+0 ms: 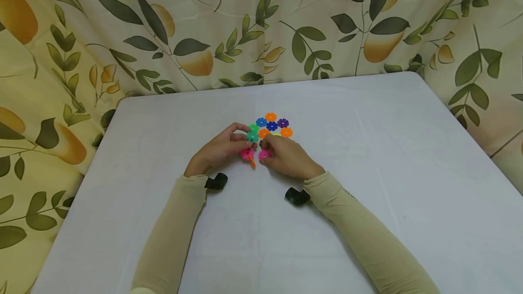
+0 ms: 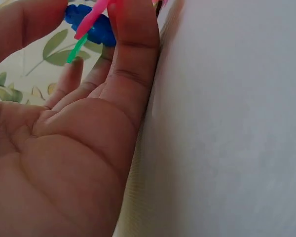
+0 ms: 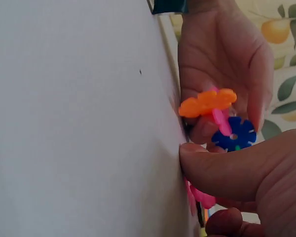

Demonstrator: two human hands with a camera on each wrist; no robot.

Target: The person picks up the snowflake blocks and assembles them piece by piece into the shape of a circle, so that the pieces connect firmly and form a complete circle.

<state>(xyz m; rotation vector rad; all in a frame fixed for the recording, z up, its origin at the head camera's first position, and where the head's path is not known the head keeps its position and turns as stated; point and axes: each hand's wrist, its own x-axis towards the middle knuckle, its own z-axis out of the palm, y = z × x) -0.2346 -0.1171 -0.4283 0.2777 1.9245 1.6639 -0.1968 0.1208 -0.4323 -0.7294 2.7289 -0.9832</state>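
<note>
My left hand [image 1: 222, 145] holds a small cluster of joined, notched flower-shaped plastic discs between thumb and fingers. In the head view it shows a green disc [image 1: 253, 136], a pink disc [image 1: 247, 154] and an orange disc [image 1: 252, 162] seen edge-on. The right wrist view shows the cluster's orange disc [image 3: 207, 103] crossing a pink one, with a blue disc [image 3: 235, 134] beside them. Close by on the right, my right hand [image 1: 289, 155] pinches another pink disc [image 1: 264, 154] low at the tabletop. Its thumb partly covers that disc in the right wrist view.
Loose discs lie just beyond the hands, among them an orange disc [image 1: 271, 116], a dark blue disc [image 1: 271, 126] and a purple disc [image 1: 283, 123]. The white-covered table [image 1: 367, 149] ends at a patterned curtain [image 1: 310, 22] behind and at the sides.
</note>
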